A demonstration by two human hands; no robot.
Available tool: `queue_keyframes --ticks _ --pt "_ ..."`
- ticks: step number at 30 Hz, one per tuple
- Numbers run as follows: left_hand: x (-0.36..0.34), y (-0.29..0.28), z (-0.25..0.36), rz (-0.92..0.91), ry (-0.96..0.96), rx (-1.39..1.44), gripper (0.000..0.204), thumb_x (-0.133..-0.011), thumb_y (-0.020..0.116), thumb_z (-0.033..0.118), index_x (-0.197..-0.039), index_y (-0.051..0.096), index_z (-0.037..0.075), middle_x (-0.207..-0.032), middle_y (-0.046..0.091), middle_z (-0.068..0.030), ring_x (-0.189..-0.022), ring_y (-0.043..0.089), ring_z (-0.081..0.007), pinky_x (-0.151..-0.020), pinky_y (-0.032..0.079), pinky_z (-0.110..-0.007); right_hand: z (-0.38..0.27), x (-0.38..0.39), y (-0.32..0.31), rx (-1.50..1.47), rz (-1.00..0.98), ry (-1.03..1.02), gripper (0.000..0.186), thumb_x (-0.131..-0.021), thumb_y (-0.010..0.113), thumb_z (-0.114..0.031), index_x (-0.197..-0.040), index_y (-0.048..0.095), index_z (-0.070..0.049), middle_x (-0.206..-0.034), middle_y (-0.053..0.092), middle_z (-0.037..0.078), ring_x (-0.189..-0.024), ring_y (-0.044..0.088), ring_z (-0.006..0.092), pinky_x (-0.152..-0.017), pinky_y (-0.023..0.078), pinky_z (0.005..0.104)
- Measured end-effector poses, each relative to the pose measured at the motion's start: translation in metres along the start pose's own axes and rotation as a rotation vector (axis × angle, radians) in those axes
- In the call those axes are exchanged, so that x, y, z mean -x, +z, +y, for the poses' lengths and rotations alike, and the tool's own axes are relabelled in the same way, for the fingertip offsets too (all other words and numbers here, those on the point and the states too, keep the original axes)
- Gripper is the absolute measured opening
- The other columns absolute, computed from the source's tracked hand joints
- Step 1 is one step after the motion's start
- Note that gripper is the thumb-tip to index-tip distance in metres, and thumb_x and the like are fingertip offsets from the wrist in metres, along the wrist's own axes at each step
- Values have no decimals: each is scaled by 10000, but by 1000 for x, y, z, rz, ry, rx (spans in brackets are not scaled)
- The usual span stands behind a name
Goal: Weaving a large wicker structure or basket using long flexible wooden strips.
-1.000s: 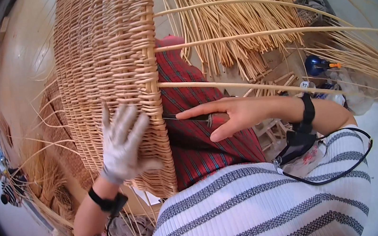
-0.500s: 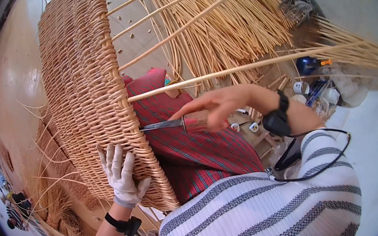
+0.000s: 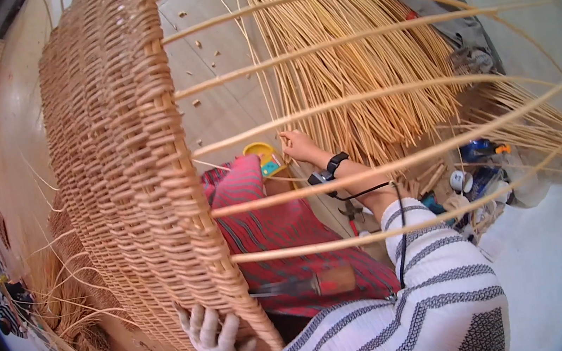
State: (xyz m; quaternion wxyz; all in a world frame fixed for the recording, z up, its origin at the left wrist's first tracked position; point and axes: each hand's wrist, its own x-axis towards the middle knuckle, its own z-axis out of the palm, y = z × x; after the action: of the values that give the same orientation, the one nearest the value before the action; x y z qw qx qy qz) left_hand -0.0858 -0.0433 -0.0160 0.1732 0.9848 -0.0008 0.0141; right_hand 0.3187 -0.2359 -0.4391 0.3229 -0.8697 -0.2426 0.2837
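Wicker panel [image 3: 128,174], a tightly woven sheet, stands across the left of the view, its near end at the person's lap. Left grip [image 3: 217,336], white-gloved, lies open with spread fingers against the weave near that end. At least 5 pale rods [image 3: 356,99] jut from the panel's right edge, where 1 wooden-handled tool [image 3: 334,281] meets it blade first, above red striped cloth [image 3: 280,225]. Right grip [image 3: 300,147], bare, reaches out beside 1 yellow container [image 3: 260,149], fingers bent; whether it holds anything, I cannot tell.
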Motion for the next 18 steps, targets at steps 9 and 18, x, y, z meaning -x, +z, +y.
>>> queue_keyframes --ticks 9,18 --pt "-1 -1 4 48 -5 45 653 -975 672 588 -1423 638 114 -1510 528 -228 -1463 446 -488 -1222 248 -808 -9 -67 20 -141 156 218 399 -829 744 -116 -1222 811 -120 -1112 755 171 -1077 730 306 -959 579 400" --pt "1 1 2 5 -57 13 666 -948 673 633 -1457 636 204 -1627 450 -136 -1578 359 -399 -1286 183 -724 24 -51 -8 -184 155 186 334 -893 715 -204 -1208 790 -120 -1033 778 207 -975 751 387 -821 599 465"
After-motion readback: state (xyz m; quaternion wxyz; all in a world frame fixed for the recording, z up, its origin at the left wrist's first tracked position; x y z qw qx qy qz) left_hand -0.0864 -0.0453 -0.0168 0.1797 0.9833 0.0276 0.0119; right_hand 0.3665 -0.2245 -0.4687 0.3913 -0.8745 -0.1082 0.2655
